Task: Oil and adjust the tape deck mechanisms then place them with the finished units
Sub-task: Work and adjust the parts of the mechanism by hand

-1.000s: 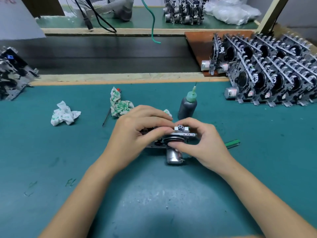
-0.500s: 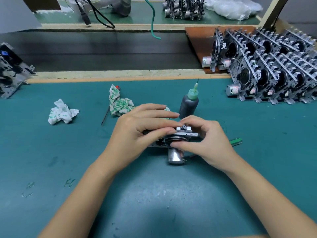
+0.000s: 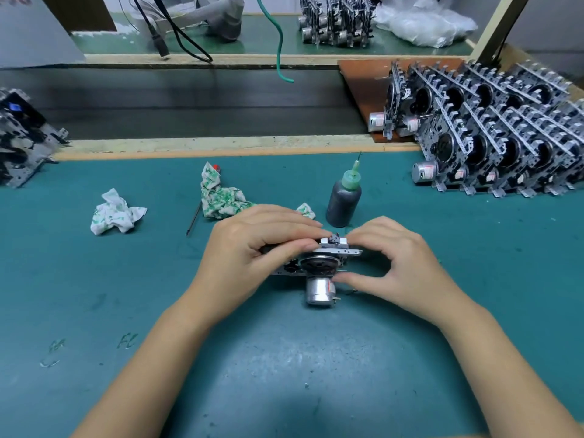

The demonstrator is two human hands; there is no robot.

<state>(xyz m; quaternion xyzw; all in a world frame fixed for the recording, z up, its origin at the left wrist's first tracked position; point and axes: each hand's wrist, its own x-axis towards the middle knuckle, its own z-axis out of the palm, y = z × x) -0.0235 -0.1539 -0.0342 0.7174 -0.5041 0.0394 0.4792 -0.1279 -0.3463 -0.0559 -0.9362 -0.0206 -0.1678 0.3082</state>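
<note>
A tape deck mechanism lies on the green mat at the centre, its silver motor pointing toward me. My left hand grips its left half from above, fingers curled over the top edge. My right hand pinches its right end, index finger on the small top part and thumb by the flywheel. A dark oil bottle with a green needle cap stands just behind the mechanism. Rows of mechanisms stand stacked at the right.
Two crumpled printed cloths lie on the mat, one at the left and one behind my left hand, beside a thin tool. More mechanisms sit at the far left edge. A dark conveyor belt runs behind the mat.
My right thumb has slid down from the flywheel's front to the mechanism's lower right, and the fingers have spread a little. The green tool beside my right hand is no longer visible.
</note>
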